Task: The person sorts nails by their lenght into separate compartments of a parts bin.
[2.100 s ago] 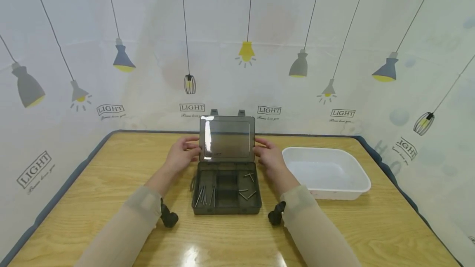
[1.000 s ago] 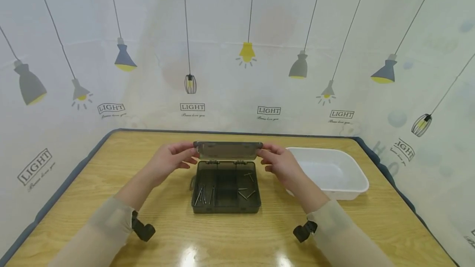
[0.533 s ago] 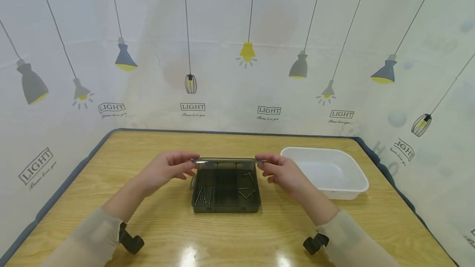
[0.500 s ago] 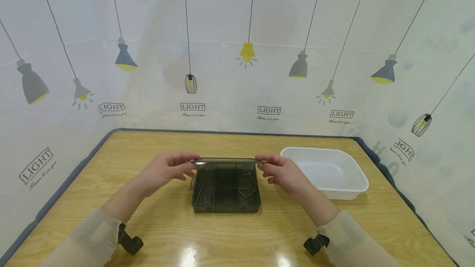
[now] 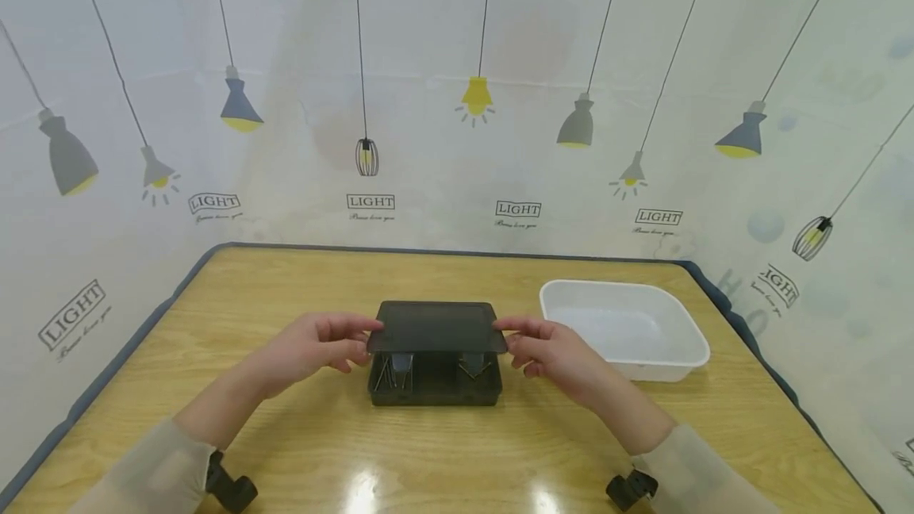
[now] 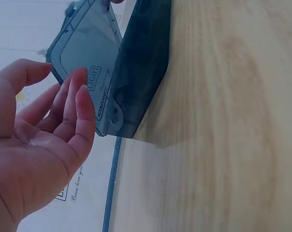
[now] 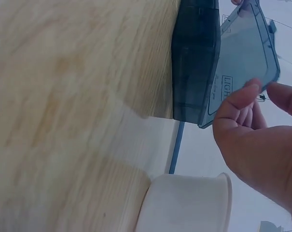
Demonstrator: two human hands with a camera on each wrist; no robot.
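A smoky, see-through plastic case (image 5: 435, 400) stands on the table, its hinged lid (image 5: 439, 327) swung forward and tilted, part way down. By the lid's left front corner, my left hand (image 5: 296, 351) grips it with the fingertips; my right hand (image 5: 564, 359) does the same at the right corner. Under the lid, thin metal pieces like nails (image 5: 386, 375) lie in the left compartment, and shorter ones (image 5: 474, 371) in the right. The lid hides the rear of the case. Both wrist views show fingertips at the lid's corners.
To the right of the case stands a white plastic tub (image 5: 664, 372), close behind my right hand. All this rests on a wooden table (image 5: 321, 450) with a dark edge. A pale curtain (image 5: 428, 117) printed with lamps hangs behind.
The lid has swung from upright forward and down over the case, both hands moving with it toward me. The case, its contents and the tub have stayed in place.
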